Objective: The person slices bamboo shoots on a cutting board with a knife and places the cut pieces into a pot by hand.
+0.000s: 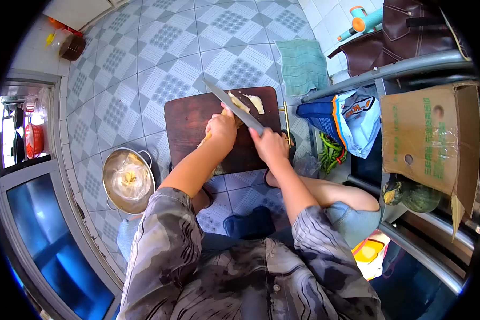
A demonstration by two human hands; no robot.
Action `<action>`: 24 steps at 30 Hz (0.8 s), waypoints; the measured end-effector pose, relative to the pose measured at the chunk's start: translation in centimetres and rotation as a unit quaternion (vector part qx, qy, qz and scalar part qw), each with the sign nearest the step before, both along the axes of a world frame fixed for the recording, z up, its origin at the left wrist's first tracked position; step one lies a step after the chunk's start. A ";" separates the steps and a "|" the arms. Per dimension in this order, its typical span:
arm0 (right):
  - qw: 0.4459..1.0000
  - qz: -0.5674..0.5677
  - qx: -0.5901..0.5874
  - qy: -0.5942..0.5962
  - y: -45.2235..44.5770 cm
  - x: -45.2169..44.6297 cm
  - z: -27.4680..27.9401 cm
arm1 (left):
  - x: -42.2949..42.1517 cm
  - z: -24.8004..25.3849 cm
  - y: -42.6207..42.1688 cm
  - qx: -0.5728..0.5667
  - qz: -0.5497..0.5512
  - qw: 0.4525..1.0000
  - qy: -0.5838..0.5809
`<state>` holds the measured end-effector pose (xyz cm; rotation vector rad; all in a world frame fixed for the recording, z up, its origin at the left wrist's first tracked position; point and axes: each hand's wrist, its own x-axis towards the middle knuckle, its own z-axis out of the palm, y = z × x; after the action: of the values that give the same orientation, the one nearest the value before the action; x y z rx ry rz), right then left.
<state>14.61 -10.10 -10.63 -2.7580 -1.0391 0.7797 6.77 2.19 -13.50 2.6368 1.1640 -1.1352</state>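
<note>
My right hand point(270, 145) is closed round the handle of a large kitchen knife point(233, 106). Its long grey blade points up and to the left across a dark brown wooden board point(184, 118). Just left of the blade, my left hand point(221, 128) grips a long, pale yellow piece of food whose kind I cannot make out; the fingers cover much of it. The blade lies close against this piece, and whether it cuts in is hidden. Beyond the knife, a pale slice point(256, 104) rests near the board's far right corner, among small scraps.
At left on the tiled floor stands a metal pot point(108, 178) holding a clear plastic bag. Green peppers point(330, 153), a blue and white bag point(352, 120) and a cardboard box point(429, 138) are at the right, by a metal rack point(410, 66). A green cloth point(302, 66) lies beyond.
</note>
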 end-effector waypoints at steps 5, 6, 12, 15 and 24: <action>0.999 -0.019 -0.037 -0.003 -3.8 0.3 -0.2 | -0.8 -0.7 -0.3 0.019 -0.033 0.998 -0.048; 1.000 0.000 -0.023 -0.020 -2.1 0.2 0.2 | -1.0 -0.9 -0.1 0.022 -0.034 0.998 -0.051; 0.999 0.048 0.017 0.001 6.3 0.1 -0.6 | -0.9 -1.4 0.4 0.031 -0.029 0.997 -0.071; 0.999 0.024 0.023 -0.008 2.3 0.2 -0.4 | -0.2 0.6 0.5 -0.027 -0.003 0.999 -0.030; 0.998 0.028 0.001 -0.051 1.1 0.3 -0.7 | -0.6 -0.9 -0.5 -0.027 -0.014 0.999 -0.045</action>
<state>14.91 -8.96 -11.31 -2.8044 -1.1399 0.6519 6.20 1.66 -14.38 2.6405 1.0690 -1.0257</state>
